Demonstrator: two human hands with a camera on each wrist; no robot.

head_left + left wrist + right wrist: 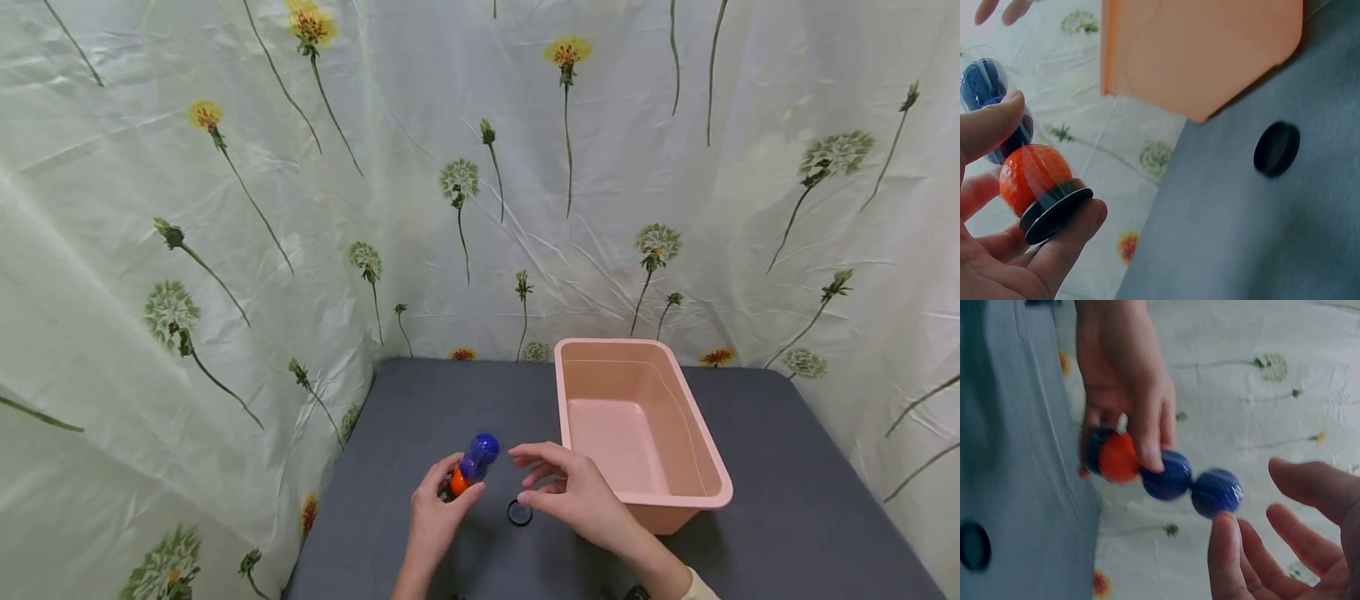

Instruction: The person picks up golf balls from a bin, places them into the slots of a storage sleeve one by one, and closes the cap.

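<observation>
My left hand [438, 510] holds a short row of balls, gripping it between thumb and fingers. The row has an orange ball [1034, 178] with a dimpled look, then two blue balls [1217, 492], apparently inside a clear casing. A black disc-shaped end [1054, 215] caps the orange side, against the left fingers. Beside the far blue ball hovers my right hand [576, 492], its fingers spread apart and bent a little, holding nothing. In the head view a gap separates it from the ball. On the table below lies a round black cap [520, 512].
A pink plastic bin [615, 442] stands on the dark grey table [450, 392], right of both hands and close behind the right one. Its visible floor is bare. A flower-printed curtain [420, 208] hangs behind and to the sides.
</observation>
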